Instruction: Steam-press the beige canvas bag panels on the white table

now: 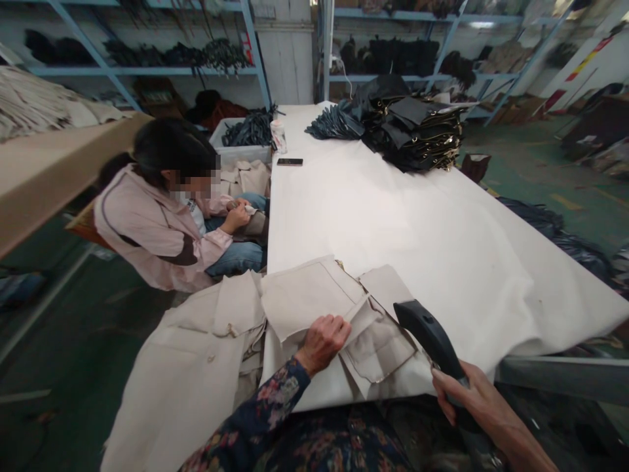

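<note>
Near the front edge of the white-covered table, my left hand [325,342] is closed on the edge of a beige fabric piece [312,292]. My right hand [464,392] is wrapped round the handle of a black handheld tool [427,331], whose head points left over the beige pieces. Under and beside that head lies another beige panel [381,347] with stitched edges and a brownish patch. More beige pieces [196,347] are heaped at the left, hanging past the table edge.
A seated person [167,210] works on a small piece left of the white table [344,203]. Black bag pieces [417,124] are stacked at the far end. A phone [289,162] and a cup [278,136] stand near a grey bin [240,153].
</note>
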### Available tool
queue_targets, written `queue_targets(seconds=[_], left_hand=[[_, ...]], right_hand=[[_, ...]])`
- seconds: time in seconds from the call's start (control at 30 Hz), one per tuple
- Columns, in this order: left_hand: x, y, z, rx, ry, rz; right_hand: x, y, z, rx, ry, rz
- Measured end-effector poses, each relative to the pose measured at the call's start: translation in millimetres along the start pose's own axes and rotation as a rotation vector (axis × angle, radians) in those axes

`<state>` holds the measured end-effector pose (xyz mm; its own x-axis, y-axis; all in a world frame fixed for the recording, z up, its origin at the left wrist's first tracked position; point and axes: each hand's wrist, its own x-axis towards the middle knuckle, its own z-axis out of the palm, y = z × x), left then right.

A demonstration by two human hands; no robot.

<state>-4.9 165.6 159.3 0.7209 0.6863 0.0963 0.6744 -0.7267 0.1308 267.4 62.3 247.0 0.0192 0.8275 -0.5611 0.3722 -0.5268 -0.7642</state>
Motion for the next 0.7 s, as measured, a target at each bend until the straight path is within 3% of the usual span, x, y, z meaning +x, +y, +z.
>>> queue_targets(seconds=[0.17, 0.27, 0.53, 0.7], left_hand=[[-27.1, 51.9, 63.1, -0.046, -0.024, 0.007], [-36.6, 66.7, 83.1, -0.074, -0.021, -0.039], [-37.2, 66.0, 89.5, -0.123, 0.017, -0.089], [-37.0, 66.4, 90.8, -0.156, 0.043, -0.122]], right_hand=[[-14.4, 3.1, 2.0, -0.005, 0.008, 0.004], [-19.0, 0.9, 9.1, -0.004, -0.026, 0.033], [-1.6, 14.8, 44.4, 0.034, -0.154, 0.022], [22.2, 23.0, 62.7, -0.009, -0.144, 0.002]])
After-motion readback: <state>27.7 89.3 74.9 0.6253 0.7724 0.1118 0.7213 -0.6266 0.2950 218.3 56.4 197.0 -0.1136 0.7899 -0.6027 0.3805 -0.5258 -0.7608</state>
